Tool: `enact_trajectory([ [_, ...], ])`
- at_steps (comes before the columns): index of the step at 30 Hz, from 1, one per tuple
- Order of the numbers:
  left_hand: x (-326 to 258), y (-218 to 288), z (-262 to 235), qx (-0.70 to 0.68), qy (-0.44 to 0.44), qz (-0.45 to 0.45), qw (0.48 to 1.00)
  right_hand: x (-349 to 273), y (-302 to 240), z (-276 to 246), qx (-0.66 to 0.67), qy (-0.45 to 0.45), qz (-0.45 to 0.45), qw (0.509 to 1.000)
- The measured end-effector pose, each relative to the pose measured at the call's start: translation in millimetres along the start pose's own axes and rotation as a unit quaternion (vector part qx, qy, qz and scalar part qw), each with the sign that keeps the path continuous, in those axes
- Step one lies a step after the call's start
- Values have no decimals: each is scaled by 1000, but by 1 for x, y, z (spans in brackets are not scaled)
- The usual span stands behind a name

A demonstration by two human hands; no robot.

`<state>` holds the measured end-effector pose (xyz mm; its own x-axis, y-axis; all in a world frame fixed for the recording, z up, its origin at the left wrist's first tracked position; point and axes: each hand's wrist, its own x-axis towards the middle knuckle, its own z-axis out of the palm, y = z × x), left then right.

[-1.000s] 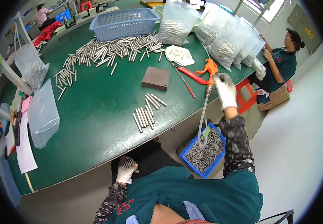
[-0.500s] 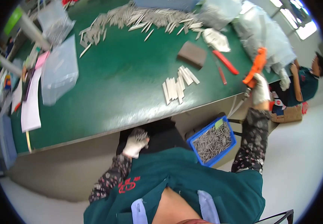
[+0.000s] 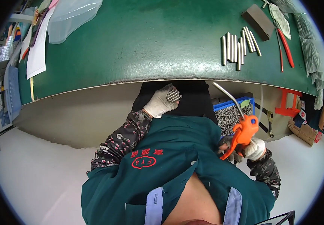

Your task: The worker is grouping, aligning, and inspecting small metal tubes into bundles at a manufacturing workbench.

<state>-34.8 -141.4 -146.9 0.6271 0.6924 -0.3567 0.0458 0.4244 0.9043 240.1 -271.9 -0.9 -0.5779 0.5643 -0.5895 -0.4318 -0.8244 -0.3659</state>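
My left hand [image 3: 159, 102], in a white glove with grey fingertips, is closed round a bundle of short metal pins [image 3: 173, 96] whose ends face up. It rests over my lap, just below the table edge. In my right hand [image 3: 255, 149], also gloved, is an orange air blow gun [image 3: 245, 131]. Its bent metal nozzle points up and to the left, toward the table edge, apart from the bundle. Under the nozzle stands a blue bin [image 3: 222, 107] full of loose metal pins [image 3: 227, 119].
On the green table [image 3: 139, 45] lie several metal rods [image 3: 239, 48], a brown block [image 3: 258, 21], a red-handled tool [image 3: 285, 48] and a white cloth-like item [image 3: 280, 20]. Plastic bags [image 3: 310, 48] line the right side. A clear plastic sheet [image 3: 72, 18] and white paper [image 3: 40, 52] lie left.
My right hand has brought the air blow gun from the table's right edge down and in toward my body. The left hand has risen slightly with the pins. The head view has shifted.
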Motion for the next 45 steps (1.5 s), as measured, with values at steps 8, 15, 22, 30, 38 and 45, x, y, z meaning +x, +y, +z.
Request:
enact_trajectory([
  [8, -2, -2, -4, 129, -24, 29, 991, 26, -48, 16, -590, 242, 129, 759],
  [15, 0, 2, -6, 169, -35, -4, 985, 41, -40, 8, -697, 311, 66, 642],
  [22, 1, -6, -5, 254, -58, 2, 966, 50, -46, 12, -731, 304, 122, 599],
  [30, 2, -2, -4, 268, -52, 8, 962, 56, -48, 9, -734, 320, 128, 585],
  [38, 1, 6, -3, 292, -58, 0, 955, 56, -44, 7, -736, 298, 100, 600],
  [45, 1, 7, -4, 259, -61, 7, 964, 56, -42, -2, -724, 322, 113, 600],
])
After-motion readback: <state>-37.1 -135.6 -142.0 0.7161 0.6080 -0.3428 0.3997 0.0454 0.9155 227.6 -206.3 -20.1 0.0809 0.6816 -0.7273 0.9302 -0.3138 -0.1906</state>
